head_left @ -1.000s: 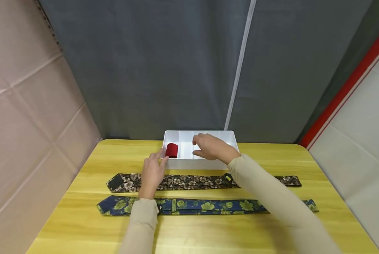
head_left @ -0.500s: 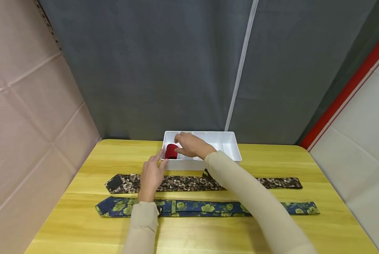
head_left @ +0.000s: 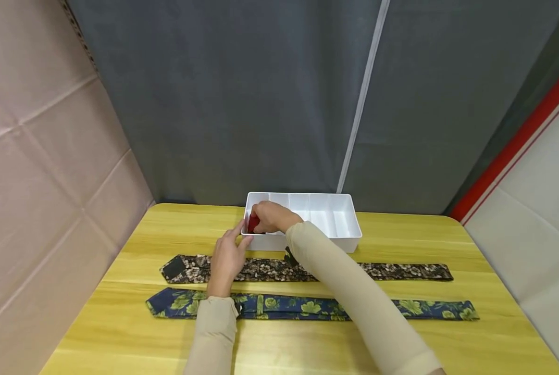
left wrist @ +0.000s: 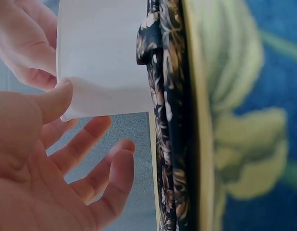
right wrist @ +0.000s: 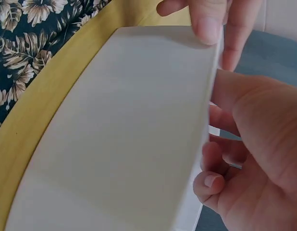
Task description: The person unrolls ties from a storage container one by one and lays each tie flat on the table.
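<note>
A white divided box (head_left: 347, 244) stands at the back of the table. My left hand (head_left: 227, 255) holds its front left corner, the thumb (left wrist: 59, 98) on the front wall and the other fingers spread by the side. In the leftmost compartment sits a rolled red tie (head_left: 252, 224), partly covered by my right hand (head_left: 272, 216). The right thumb and fingers curl around the roll from above. In the right wrist view the front wall of the box hides the roll and the fingertips.
A dark floral tie (head_left: 265, 269) lies lengthwise in front of the box. Nearer lies a blue tie (head_left: 307, 308) with yellow-green flowers, crossed by both forearms. A grey curtain (head_left: 241, 104) hangs close behind the table (head_left: 279, 349).
My right hand has moved left across the box and down onto the red roll, uncovering the right-hand compartments. The left hand stays at the box corner.
</note>
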A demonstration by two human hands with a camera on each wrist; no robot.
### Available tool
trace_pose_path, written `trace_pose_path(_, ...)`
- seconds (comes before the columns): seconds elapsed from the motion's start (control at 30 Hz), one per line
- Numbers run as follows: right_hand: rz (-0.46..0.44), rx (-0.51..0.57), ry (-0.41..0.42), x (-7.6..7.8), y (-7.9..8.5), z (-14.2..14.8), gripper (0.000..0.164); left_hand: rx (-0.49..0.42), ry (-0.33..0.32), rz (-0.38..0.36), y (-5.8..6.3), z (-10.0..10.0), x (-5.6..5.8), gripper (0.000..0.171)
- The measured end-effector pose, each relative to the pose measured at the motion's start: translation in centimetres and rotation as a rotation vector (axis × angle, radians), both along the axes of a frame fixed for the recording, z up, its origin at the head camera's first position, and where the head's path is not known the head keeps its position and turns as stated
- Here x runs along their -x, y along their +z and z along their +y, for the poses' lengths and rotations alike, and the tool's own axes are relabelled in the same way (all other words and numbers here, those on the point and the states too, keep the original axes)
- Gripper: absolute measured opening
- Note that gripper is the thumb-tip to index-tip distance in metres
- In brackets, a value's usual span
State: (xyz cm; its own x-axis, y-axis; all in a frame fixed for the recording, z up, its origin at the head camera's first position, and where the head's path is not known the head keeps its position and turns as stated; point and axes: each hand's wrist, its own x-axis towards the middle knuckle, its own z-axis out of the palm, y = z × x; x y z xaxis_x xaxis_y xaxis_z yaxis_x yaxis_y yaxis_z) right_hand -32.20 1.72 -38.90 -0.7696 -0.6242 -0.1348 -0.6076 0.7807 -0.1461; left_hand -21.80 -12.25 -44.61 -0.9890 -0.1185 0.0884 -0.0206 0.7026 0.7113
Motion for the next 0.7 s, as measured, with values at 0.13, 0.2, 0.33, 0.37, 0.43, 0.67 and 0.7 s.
trace_pose_path(0.13,-0.015,0.037,-0.051,-0.1,-0.7,-0.1,0.035,0.005,0.001,0.004,0.0,0.1,-0.1,0.057)
trace_pose_path(0.2,-0.051,0.051,-0.096,-0.2,-1.0,-0.1,0.039,0.011,0.003,0.004,0.1,0.2,-0.2,0.057)
trace_pose_path(0.33,-0.113,0.066,-0.163,-0.2,-1.4,-0.1,0.043,0.017,0.002,0.002,0.3,0.3,-0.3,0.056)
trace_pose_path(0.37,-0.12,0.067,-0.168,-0.1,-1.5,-0.1,0.043,0.018,0.002,0.001,0.3,0.4,-0.4,0.056)
trace_pose_path(0.43,-0.123,0.065,-0.169,-0.1,-1.6,-0.1,0.042,0.023,-0.002,0.003,0.3,0.4,-0.3,0.056)
trace_pose_path(0.67,-0.058,0.032,-0.145,0.0,-1.7,0.2,0.041,0.033,0.003,0.008,0.1,0.6,-0.2,0.056)
trace_pose_path(0.7,-0.048,0.03,-0.146,0.0,-1.6,0.3,0.042,0.031,0.003,0.006,0.1,0.6,-0.1,0.056)
